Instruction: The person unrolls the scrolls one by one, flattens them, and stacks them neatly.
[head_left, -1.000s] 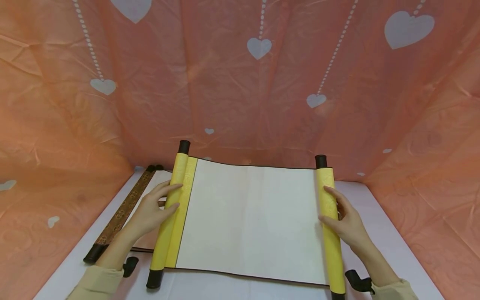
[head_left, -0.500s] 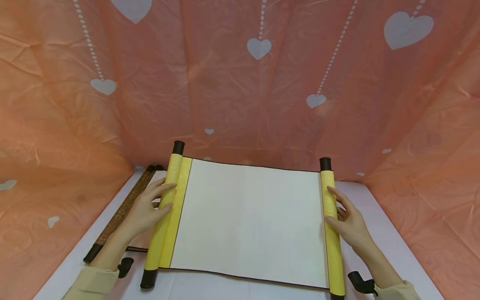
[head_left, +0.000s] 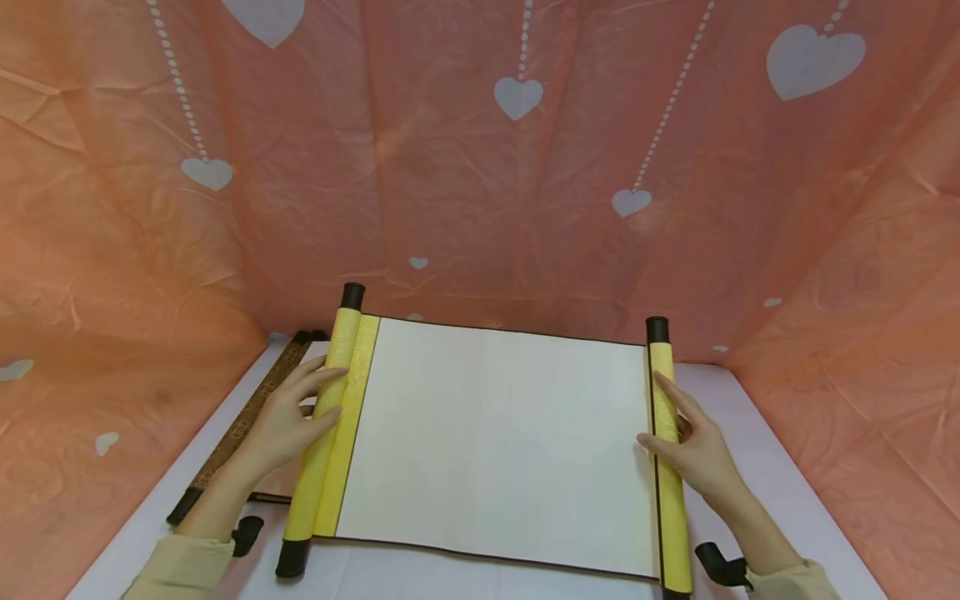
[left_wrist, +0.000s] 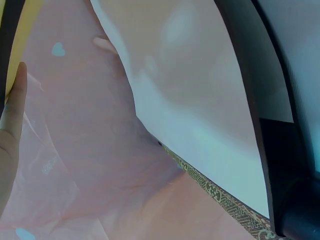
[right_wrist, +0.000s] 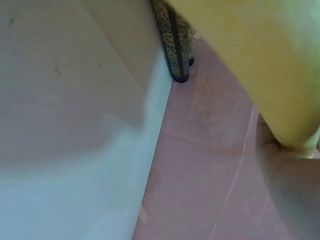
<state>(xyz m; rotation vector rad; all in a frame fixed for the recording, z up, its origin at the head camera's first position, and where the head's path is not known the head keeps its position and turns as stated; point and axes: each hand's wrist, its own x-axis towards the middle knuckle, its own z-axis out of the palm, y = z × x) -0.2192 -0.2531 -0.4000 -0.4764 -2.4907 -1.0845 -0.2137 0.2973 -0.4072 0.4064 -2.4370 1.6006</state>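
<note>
A yellow hanging scroll [head_left: 495, 442] with a blank white sheet is stretched between both hands, its sides ending in yellow rollers with black knobs. My left hand [head_left: 288, 421] grips the left roller [head_left: 306, 496], thumb and fingers curled over it. On the other side, my right hand [head_left: 699, 450] holds the right roller [head_left: 671, 508], with its thumb reaching over onto the sheet's edge. In the right wrist view the yellow roller [right_wrist: 265, 60] sits against the curled hand [right_wrist: 290, 187]. One finger [left_wrist: 15, 102] of the left hand lies along yellow cloth in the left wrist view.
Behind my left forearm a second scroll with a brown patterned roller [head_left: 247, 417] lies partly unrolled on the white table [head_left: 420, 575]; the yellow scroll covers part of it. A pink-orange cloth with white hearts [head_left: 517, 192] encloses the back and sides.
The left roller and left hand have moved left, the right roller slightly right, so more sheet shows between them. A dark edge line now shows along the right roller, and the right thumb has shifted.
</note>
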